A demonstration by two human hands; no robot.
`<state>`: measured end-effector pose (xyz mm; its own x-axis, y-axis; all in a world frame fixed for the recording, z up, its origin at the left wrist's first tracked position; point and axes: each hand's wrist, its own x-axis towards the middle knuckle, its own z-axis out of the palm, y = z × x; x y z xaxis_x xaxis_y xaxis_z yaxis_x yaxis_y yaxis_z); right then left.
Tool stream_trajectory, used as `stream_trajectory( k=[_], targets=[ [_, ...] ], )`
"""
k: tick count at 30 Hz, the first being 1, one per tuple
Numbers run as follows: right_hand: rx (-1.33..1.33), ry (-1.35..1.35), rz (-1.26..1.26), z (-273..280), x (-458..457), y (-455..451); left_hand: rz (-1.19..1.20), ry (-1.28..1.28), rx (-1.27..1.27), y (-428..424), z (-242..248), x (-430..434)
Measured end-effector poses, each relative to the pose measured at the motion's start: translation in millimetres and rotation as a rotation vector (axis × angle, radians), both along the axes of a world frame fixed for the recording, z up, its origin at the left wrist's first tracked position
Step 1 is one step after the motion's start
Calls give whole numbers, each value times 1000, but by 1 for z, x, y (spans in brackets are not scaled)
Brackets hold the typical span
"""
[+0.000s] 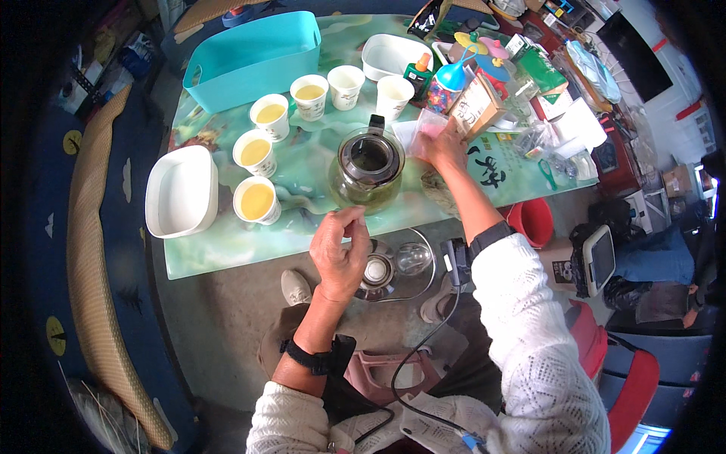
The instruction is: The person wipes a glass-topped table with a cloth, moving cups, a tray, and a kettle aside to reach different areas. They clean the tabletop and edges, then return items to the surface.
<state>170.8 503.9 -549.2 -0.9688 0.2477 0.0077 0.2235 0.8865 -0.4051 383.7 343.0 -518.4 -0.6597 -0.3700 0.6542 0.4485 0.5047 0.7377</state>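
Observation:
My left hand [340, 249] is just in front of the glass teapot [366, 181], thumb and fingertips pinched together. Nothing shows between them. The teapot has a dark rim and handle and holds greenish liquid. Right of it, my right hand [445, 146] has thumb and fingers around a pinkish packet [431, 126], partly hidden by the hand. A tan carton [476, 108] leans beside those fingers. Several paper cups [258, 201] of yellow liquid curve along the left and back of the teapot. Two more paper cups [346, 88] farther back show white insides.
A white tub [181, 193] sits at the left edge, a turquoise bin [255, 68] behind. Another white tub [391, 54], a green pump bottle [418, 76] and a blue funnel-shaped item [452, 76] crowd the back right. Below the table edge are a metal-and-glass appliance [377, 272] and a red bucket [532, 222].

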Motion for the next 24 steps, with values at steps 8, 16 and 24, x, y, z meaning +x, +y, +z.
stream_trajectory(
  k=[8,16,24],
  targets=[
    [-15,-168,-91,11,-7,-6,2,-29,-21,-4,1,3],
    [-129,-82,19,-3,-26,10,-7,-7,-56,-2,-3,2],
    [-400,43,36,0,-25,12,-14,-2,-100,-1,-5,1]
  ],
)
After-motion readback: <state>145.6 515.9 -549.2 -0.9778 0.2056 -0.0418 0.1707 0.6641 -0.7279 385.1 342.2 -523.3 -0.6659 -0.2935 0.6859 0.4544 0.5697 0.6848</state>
